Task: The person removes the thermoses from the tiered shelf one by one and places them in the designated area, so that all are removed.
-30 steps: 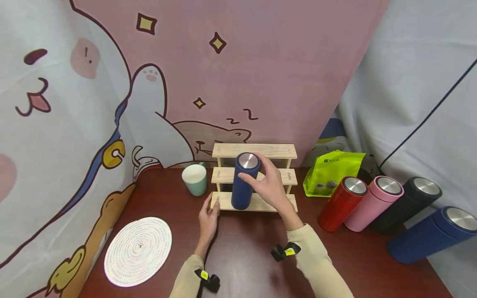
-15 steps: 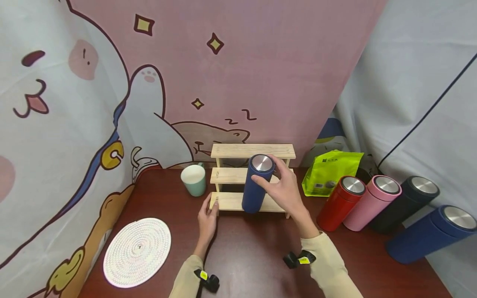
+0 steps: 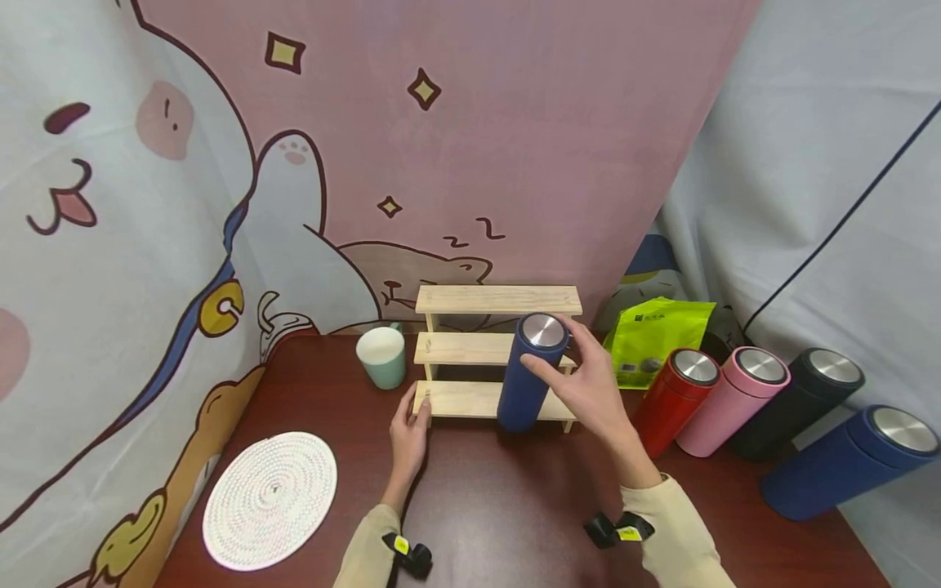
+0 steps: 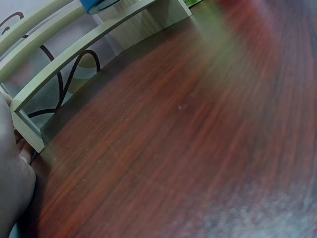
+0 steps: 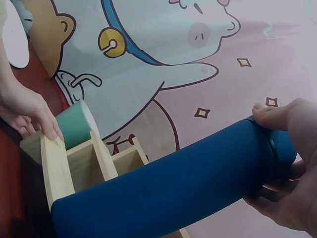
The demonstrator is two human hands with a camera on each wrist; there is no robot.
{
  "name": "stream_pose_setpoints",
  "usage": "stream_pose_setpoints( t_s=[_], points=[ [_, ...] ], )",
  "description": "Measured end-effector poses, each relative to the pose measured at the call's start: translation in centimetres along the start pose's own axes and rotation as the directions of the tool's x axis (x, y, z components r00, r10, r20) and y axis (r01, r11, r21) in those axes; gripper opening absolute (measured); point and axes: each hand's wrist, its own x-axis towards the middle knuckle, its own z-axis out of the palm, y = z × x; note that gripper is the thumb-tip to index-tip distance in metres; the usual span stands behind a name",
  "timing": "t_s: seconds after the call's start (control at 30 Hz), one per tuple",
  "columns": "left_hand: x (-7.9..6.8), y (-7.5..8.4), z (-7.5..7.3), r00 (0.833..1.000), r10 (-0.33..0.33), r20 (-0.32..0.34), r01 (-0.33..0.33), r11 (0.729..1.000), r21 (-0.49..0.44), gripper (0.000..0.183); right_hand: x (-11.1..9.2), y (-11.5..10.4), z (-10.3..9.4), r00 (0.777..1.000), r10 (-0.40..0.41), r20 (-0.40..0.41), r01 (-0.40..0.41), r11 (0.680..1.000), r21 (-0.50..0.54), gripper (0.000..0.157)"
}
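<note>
My right hand (image 3: 591, 388) grips a dark blue thermos flask (image 3: 522, 392) with a steel-topped lid, thumb and fingers round its upper end. The flask leans a little, and its base overlaps the front of the bottom step in the head view. That step belongs to a three-tier pale wooden display rack (image 3: 456, 398). At the rack's left end my left hand (image 3: 408, 433) holds the bottom step. The right wrist view has the flask (image 5: 163, 183) slanting across the rack, with the left hand (image 5: 29, 106) on the step's far end.
A mint green mug (image 3: 385, 366) stands left of the rack, and a round white woven mat (image 3: 272, 502) lies nearer. To the right are a lime green pouch (image 3: 654, 339) and red (image 3: 669, 400), pink (image 3: 724, 408), black (image 3: 787, 408) and another blue thermos flask (image 3: 831, 469).
My right hand has moved the blue thermos flask to the right and slightly towards me, from the middle of the bottom step to its front right. The left hand stays at the rack's end.
</note>
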Motion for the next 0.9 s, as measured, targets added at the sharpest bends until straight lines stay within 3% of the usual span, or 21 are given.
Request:
stream_pose_setpoints(
  t_s=[0.27, 0.63, 0.9],
  points=[
    [0.0, 0.2, 0.1, 1.0, 0.014, -0.007, -0.014, 1.0, -0.008, 0.046, -0.8, 0.2, -1.5, 0.999, 0.041, -0.012, -0.041, 0.999, -0.006, 0.066],
    [0.0, -0.2, -0.1, 1.0, 0.015, -0.009, -0.015, 1.0, -0.01, 0.045, -1.9, 0.2, -3.0, 0.997, 0.078, -0.023, -0.08, 0.992, -0.094, 0.066],
    [0.1, -0.4, -0.1, 1.0, 0.017, -0.006, -0.017, 1.0, -0.008, 0.045, -2.9, 0.6, -4.1, 0.997, 0.038, -0.063, -0.05, 0.979, -0.2, 0.068]
  ],
)
